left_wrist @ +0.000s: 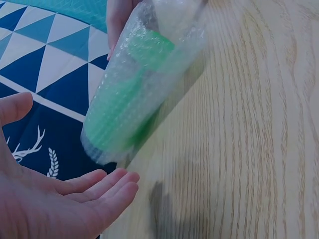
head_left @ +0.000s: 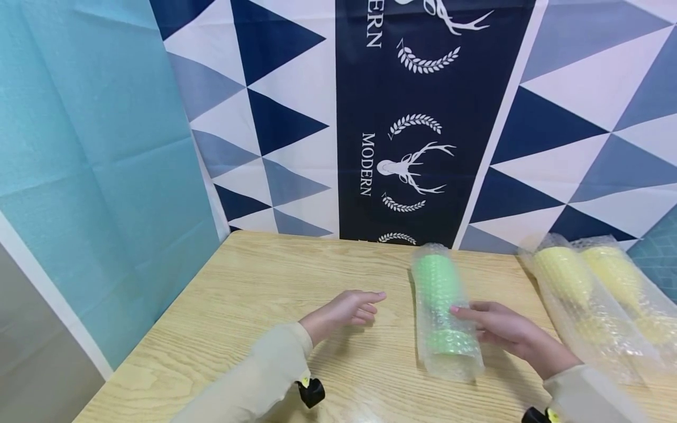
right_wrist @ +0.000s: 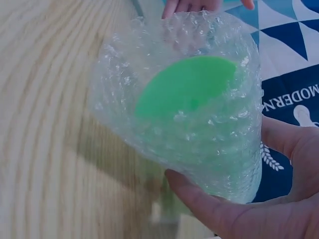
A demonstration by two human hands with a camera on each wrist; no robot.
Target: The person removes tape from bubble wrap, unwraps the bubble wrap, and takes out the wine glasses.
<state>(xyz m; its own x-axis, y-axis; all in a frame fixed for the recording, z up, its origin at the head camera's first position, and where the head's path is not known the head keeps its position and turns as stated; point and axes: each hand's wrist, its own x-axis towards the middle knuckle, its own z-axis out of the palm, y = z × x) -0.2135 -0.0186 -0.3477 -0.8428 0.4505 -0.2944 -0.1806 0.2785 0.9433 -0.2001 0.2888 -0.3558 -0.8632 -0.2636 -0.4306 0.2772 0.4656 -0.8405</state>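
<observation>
A green object [head_left: 441,288] in clear bubble wrap, wide at both ends and narrower between, is over the right part of the wooden table. My right hand [head_left: 508,332] grips its right side, thumb on the wrap; in the right wrist view the fingers [right_wrist: 199,201] curve against the wrapping. To its left, my left hand [head_left: 344,312] is apart from it, fingers extended and holding nothing. The left wrist view has that palm [left_wrist: 65,204] turned up near the wrapped end. The wrap blurs the green object's exact kind.
Two yellow objects [head_left: 566,276] [head_left: 616,276], each in bubble wrap, lie side by side at the table's right. A patterned cloth [head_left: 285,117] hangs behind the wooden table [head_left: 211,329], and a teal cloth [head_left: 100,147] hangs on the left.
</observation>
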